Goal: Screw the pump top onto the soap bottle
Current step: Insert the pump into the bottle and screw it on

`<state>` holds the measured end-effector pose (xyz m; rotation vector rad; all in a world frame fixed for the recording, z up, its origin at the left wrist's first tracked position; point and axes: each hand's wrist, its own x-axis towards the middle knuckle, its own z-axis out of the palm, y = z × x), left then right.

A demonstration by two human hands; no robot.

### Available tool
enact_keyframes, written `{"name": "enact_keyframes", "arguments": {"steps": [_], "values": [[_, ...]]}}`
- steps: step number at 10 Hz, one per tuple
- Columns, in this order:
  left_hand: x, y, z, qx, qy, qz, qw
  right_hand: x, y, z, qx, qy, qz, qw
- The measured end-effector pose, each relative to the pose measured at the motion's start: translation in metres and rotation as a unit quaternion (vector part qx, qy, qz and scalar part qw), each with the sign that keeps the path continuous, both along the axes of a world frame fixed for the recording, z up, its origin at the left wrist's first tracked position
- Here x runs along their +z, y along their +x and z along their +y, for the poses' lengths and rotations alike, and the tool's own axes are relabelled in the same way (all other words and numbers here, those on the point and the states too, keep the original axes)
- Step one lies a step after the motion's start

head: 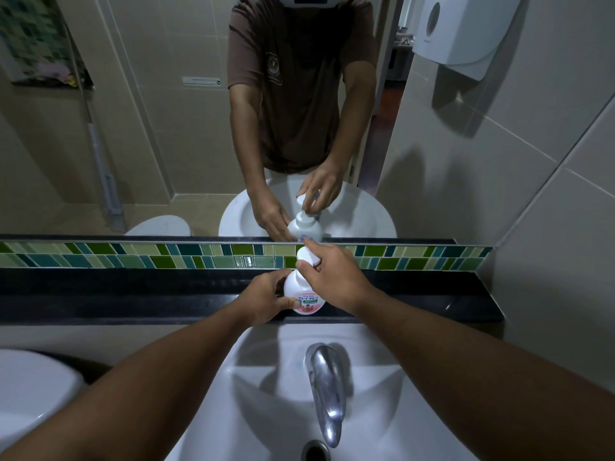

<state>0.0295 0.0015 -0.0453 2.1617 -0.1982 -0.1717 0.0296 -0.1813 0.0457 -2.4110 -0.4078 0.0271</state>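
Grip: my right hand [332, 277] closed from above on the pump top [307, 257], fingers wrapped round its white head; my left hand [266, 299] clasped on the body of the soap bottle [301, 294], thumb across the pink label.
Soap bottle: white, upright, on the black ledge [133, 294] behind the sink [253, 410], below the green tile strip [166, 256].
Pump top: seated on the bottle neck; how far threaded, cannot tell.
Tap [327, 384]: chrome, in the near part of the basin.
Mirror [166, 128]: shows both hands on the bottle.
Wall dispenser [462, 31]: white, upper right
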Motion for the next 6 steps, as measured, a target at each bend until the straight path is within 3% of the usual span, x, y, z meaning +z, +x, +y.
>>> {"name": "enact_keyframes", "arguments": {"steps": [3, 6], "values": [[0.0016, -0.0019, -0.0054, 0.027, 0.020, 0.008, 0.999, 0.0032, 0.0054, -0.0066, -0.051, 0.097, 0.046, 0.993], [0.0023, -0.0094, -0.0020, 0.015, 0.012, 0.003, 1.000, 0.0010, 0.0080, -0.0112, -0.058, 0.075, 0.052, 0.994]]}}
